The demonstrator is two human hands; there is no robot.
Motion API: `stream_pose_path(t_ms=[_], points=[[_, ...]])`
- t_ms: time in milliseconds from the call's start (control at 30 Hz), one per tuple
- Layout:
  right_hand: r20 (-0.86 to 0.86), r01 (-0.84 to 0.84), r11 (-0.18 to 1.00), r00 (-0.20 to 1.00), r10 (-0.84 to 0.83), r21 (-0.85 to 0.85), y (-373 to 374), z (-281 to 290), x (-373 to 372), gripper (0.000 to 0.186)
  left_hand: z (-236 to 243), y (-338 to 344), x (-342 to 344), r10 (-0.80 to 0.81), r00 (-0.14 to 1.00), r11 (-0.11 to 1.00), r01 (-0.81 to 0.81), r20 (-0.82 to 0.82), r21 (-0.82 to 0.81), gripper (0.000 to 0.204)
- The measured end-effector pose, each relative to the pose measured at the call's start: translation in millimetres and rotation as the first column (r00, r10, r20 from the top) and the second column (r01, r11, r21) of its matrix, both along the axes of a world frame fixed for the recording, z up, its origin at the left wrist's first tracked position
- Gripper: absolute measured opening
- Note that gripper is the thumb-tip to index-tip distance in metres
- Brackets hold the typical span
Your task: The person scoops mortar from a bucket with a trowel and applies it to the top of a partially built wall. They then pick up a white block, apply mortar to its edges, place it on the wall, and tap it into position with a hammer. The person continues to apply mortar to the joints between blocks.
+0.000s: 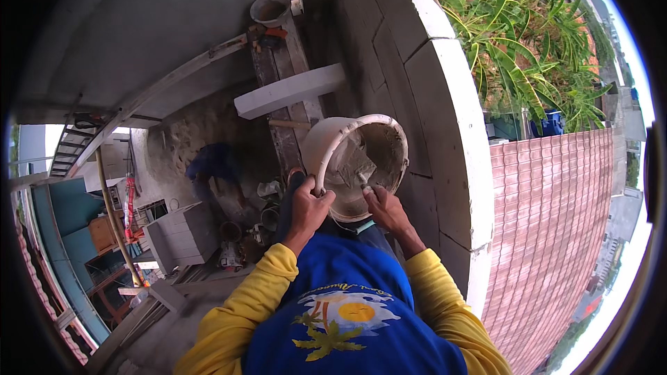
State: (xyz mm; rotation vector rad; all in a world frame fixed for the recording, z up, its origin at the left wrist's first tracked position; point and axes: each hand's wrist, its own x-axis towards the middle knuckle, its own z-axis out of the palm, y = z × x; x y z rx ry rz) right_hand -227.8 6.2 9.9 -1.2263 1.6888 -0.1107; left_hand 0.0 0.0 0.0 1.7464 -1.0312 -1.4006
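A white bucket (319, 137) with a mortar-smeared rim stands tilted in front of me. My left hand (310, 208) is closed round its near left rim. My right hand (386, 209), at the near right side of the bucket, grips a trowel (356, 165) by its handle. The trowel's flat blade, coated with grey mortar, is inside the bucket. Grey mortar also coats the bucket's inner wall. Just beyond the bucket, a long pale block (288, 92) lies across the planks (269, 69).
A block wall (445, 111) rises close on my right, with a tiled roof (549, 215) and plants beyond. At the planks' far end are a mortar-stained bowl (271, 10) and an orange-handled tool (273, 32). Below left, a person (212, 163) bends near stacked blocks (182, 237).
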Motion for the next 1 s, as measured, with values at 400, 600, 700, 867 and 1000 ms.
stream_pose_path(t_ms=[400, 600, 700, 867, 1000], points=[[0.222, 0.318, 0.944, 0.918, -0.330, 0.089, -24.1, 66.7, -9.9, 0.046, 6.5, -82.8, 35.7, 0.247, 0.905, 0.966, -0.199, -0.345, 0.168, 0.019], [0.605, 0.590, 0.783, 0.556, -0.569, 0.194, -78.5, 100.6, 9.1, 0.039, 38.2, -155.2, 48.4, 0.262, 0.855, 0.949, -0.144, -0.447, 0.281, 0.031], [0.645, 0.712, 0.676, 0.429, -0.632, 0.188, -119.8, 106.7, 14.9, 0.035, 45.1, -183.7, 64.6, 0.298, 0.845, 0.939, -0.177, -0.443, 0.295, 0.036], [0.469, 0.752, 0.580, 0.653, -0.595, -0.312, -205.3, 83.2, -24.4, 0.039, 33.0, -209.8, 101.6, 0.311, 0.869, 0.931, -0.197, -0.385, 0.307, 0.043], [-0.145, 0.250, 0.512, 0.777, -0.613, -0.822, -265.0, 61.2, -64.8, 0.048, 23.1, -223.9, 143.7, 0.332, 0.894, 0.913, -0.225, -0.300, 0.340, 0.047]])
